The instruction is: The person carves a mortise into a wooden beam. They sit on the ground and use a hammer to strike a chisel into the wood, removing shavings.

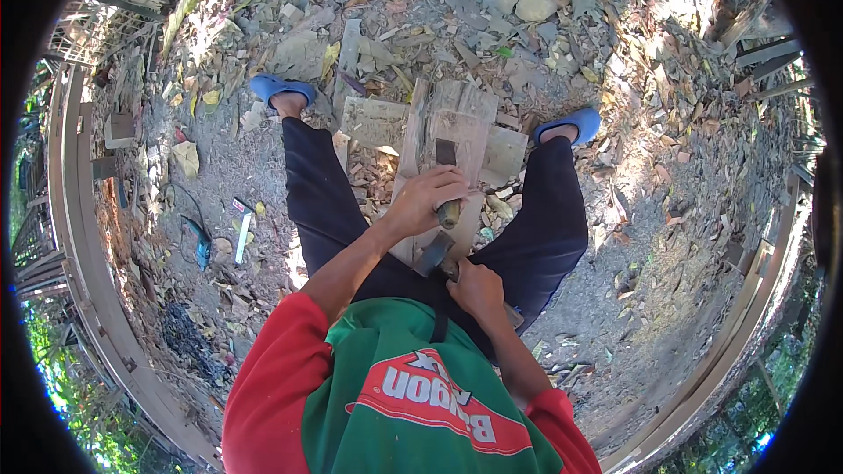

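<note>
My left hand (428, 199) is closed round a chisel (449, 213), whose rounded handle end shows below my fingers. Beyond the knuckles, a dark flat piece that looks like its blade lies against a pale wooden board (461, 110) between my legs. Closer to my body, my right hand (477, 288) grips a hammer (434, 254) by its handle. The hammer's dark metal head sits just below the chisel's handle end, apart from it. My fingers hide the middle of the chisel and part of the hammer's handle.
Short wood pieces (376, 123) lie under and beside the board, among chips and dry leaves. On the ground to the left are a teal power tool (201, 244) with a cord and a white try square (243, 235). Long planks (83, 237) line the left side.
</note>
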Demonstrator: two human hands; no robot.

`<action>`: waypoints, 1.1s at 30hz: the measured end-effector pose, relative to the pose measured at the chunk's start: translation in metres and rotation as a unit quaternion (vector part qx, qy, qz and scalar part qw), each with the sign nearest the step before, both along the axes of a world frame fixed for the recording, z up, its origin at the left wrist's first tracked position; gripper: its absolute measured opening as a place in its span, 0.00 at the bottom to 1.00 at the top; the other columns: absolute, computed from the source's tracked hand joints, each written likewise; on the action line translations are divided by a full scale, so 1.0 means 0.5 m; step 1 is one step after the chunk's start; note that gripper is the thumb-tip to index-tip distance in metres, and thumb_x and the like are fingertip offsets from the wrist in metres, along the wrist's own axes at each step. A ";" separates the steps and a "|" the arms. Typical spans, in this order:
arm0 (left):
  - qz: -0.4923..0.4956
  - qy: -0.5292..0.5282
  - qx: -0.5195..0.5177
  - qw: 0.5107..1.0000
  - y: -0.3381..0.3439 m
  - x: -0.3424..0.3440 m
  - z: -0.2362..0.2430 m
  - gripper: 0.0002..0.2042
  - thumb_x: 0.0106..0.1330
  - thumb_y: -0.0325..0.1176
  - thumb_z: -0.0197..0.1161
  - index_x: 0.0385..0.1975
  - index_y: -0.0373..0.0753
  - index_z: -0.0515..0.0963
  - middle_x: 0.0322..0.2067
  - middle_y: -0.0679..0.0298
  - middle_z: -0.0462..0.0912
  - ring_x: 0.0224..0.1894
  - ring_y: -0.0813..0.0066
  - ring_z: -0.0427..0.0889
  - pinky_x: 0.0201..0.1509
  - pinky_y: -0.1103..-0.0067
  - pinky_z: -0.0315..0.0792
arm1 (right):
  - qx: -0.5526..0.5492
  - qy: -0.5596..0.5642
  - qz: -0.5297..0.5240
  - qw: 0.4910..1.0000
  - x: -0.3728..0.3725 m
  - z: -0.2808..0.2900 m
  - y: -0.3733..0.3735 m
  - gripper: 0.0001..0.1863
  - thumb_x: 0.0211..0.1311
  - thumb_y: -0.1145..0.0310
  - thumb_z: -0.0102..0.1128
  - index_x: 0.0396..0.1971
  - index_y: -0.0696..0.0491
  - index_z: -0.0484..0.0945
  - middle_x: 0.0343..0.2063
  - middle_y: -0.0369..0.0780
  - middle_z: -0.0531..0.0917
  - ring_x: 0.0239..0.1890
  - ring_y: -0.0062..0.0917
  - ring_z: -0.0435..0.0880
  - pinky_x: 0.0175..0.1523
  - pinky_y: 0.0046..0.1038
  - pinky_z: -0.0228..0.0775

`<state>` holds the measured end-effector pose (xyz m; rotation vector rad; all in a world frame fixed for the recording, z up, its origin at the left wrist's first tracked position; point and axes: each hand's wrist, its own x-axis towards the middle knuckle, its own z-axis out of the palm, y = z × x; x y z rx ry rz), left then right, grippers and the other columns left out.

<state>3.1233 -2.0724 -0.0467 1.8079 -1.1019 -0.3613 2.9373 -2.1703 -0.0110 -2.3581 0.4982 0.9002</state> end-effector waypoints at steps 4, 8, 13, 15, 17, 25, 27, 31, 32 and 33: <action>-0.007 -0.018 0.001 1.000 -0.001 0.003 0.003 0.10 0.53 0.28 0.68 0.34 0.40 0.77 0.42 0.62 0.81 0.51 0.56 0.78 0.55 0.66 0.72 | 0.002 0.001 -0.001 1.000 0.001 0.000 -0.001 0.19 0.49 0.59 0.67 0.37 0.55 0.79 0.27 0.50 0.84 0.32 0.44 0.85 0.39 0.43 0.77; -0.016 -0.021 -0.001 1.000 0.000 0.004 -0.006 0.10 0.55 0.30 0.67 0.36 0.40 0.77 0.41 0.62 0.80 0.51 0.56 0.77 0.52 0.67 0.73 | 0.003 0.008 0.001 1.000 0.000 -0.001 0.000 0.19 0.49 0.59 0.67 0.38 0.55 0.79 0.27 0.50 0.84 0.32 0.44 0.85 0.39 0.44 0.77; -0.021 0.013 0.012 1.000 -0.001 0.016 0.001 0.09 0.54 0.29 0.67 0.34 0.41 0.77 0.39 0.62 0.81 0.49 0.58 0.78 0.51 0.68 0.74 | 0.004 0.009 -0.002 1.000 -0.002 0.003 0.002 0.19 0.49 0.59 0.66 0.38 0.55 0.79 0.27 0.50 0.83 0.33 0.45 0.85 0.41 0.44 0.77; -0.032 0.029 0.028 0.999 -0.003 0.047 0.008 0.09 0.54 0.30 0.68 0.33 0.41 0.77 0.36 0.62 0.81 0.44 0.59 0.80 0.47 0.69 0.75 | 0.015 0.009 -0.004 1.000 0.000 0.006 -0.004 0.19 0.49 0.59 0.65 0.37 0.56 0.79 0.28 0.52 0.83 0.34 0.46 0.84 0.42 0.44 0.77; 0.007 0.081 0.012 0.997 -0.021 0.083 -0.001 0.09 0.53 0.32 0.69 0.31 0.40 0.77 0.32 0.62 0.81 0.38 0.61 0.81 0.43 0.69 0.75 | 0.030 -0.009 -0.022 0.999 0.003 0.005 -0.014 0.19 0.48 0.60 0.64 0.37 0.57 0.79 0.29 0.53 0.83 0.35 0.48 0.84 0.42 0.44 0.76; 0.015 0.240 0.078 0.967 -0.091 0.204 0.010 0.11 0.53 0.34 0.70 0.32 0.39 0.78 0.26 0.66 0.82 0.30 0.79 0.77 0.39 0.77 0.73 | 0.111 -0.218 -0.271 0.931 0.130 0.238 -0.178 0.15 0.54 0.65 0.63 0.37 0.60 0.78 0.20 0.40 0.80 0.21 0.24 0.79 0.28 0.28 0.71; 0.041 0.120 0.051 0.991 -0.079 0.198 0.014 0.12 0.52 0.36 0.71 0.31 0.38 0.79 0.26 0.66 0.81 0.30 0.80 0.77 0.39 0.77 0.73 | 0.211 -0.318 -0.299 0.874 0.154 0.369 -0.210 0.12 0.57 0.66 0.64 0.35 0.58 0.77 0.18 0.33 0.75 0.18 0.13 0.71 0.24 0.21 0.64; 0.038 0.082 0.058 0.994 -0.099 0.183 0.054 0.18 0.48 0.44 0.71 0.34 0.38 0.80 0.28 0.56 0.83 0.33 0.64 0.82 0.42 0.70 0.74 | 0.098 -0.625 -0.339 0.696 0.145 0.621 -0.265 0.12 0.57 0.68 0.63 0.37 0.56 0.74 0.18 0.34 0.74 0.17 0.15 0.71 0.22 0.17 0.63; 0.042 0.067 0.050 0.996 -0.101 0.182 0.046 0.19 0.47 0.44 0.70 0.35 0.39 0.80 0.29 0.55 0.83 0.34 0.61 0.82 0.43 0.69 0.74 | 0.113 -0.691 -0.276 0.659 0.141 0.678 -0.294 0.10 0.58 0.68 0.61 0.35 0.55 0.71 0.16 0.34 0.73 0.16 0.15 0.70 0.19 0.17 0.62; 0.058 0.052 0.052 0.996 -0.088 0.186 0.014 0.20 0.46 0.45 0.70 0.36 0.39 0.80 0.30 0.53 0.83 0.35 0.57 0.82 0.43 0.67 0.74 | 0.212 -0.698 -0.173 0.662 0.153 0.740 -0.310 0.07 0.60 0.70 0.58 0.28 0.53 0.69 0.15 0.33 0.70 0.15 0.15 0.68 0.20 0.16 0.61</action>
